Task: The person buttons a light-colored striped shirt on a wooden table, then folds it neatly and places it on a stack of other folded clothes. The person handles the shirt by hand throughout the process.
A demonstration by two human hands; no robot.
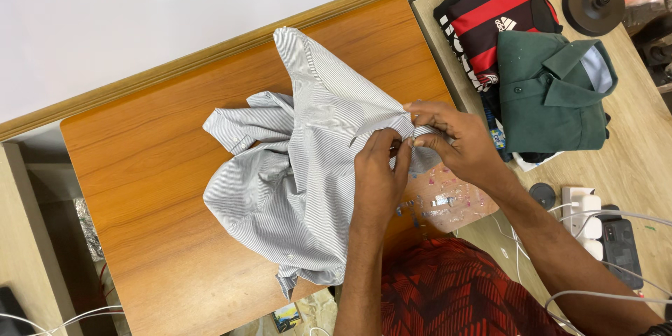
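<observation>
A light grey striped shirt [308, 161] lies crumpled on an orange wooden table [154, 161], one cuffed sleeve [234, 131] stretched to the left. My left hand [378, 178] and my right hand [455, 140] meet at the shirt's right edge near the collar. Both pinch the fabric there, fingertips touching each other. My forearms come in from the lower right, over a red patterned garment [455, 294] on my lap.
A pile of folded clothes sits to the right on a pale table: a dark green collared shirt [553, 91] on top and a red and black striped jersey [497, 17] behind it. A white power strip [584, 210], cables and a dark phone [619, 241] lie at the right.
</observation>
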